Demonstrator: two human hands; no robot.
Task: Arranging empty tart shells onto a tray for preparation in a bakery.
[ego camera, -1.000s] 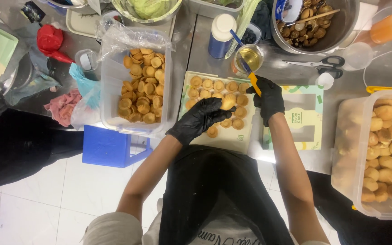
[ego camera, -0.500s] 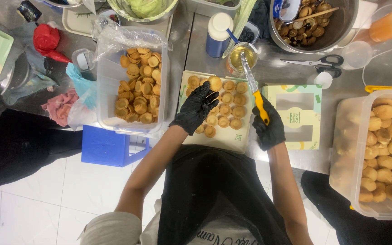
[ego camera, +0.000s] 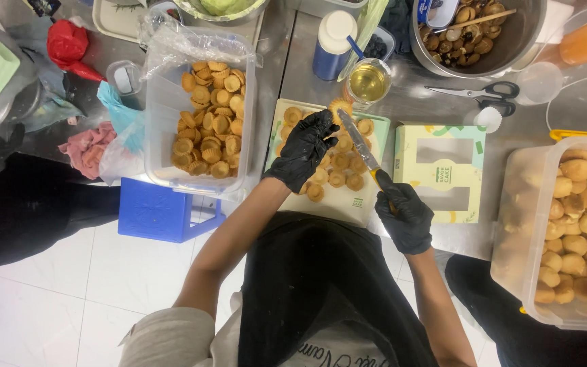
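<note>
Left hand (ego camera: 305,149), black-gloved, fingers pinched round a small tart shell (ego camera: 339,107) lifted over the 12 o'clock edge of the pale green box (ego camera: 348,204) that carries more shells; right hand (ego camera: 405,216), also gloved, fisted tight on the yellow handle of a knife (ego camera: 360,146), blade running toward 11 o'clock with its tip touching the held shell. Glass of yellow liquid (ego camera: 368,81) just beyond at 12 o'clock, clear tub of shells (ego camera: 200,109) at 9 o'clock of the box, second pale green box (ego camera: 441,170) at 3 o'clock, scissors (ego camera: 473,94) toward 2 o'clock, and a tub of round buns (ego camera: 568,224) far out at 3 o'clock.
</note>
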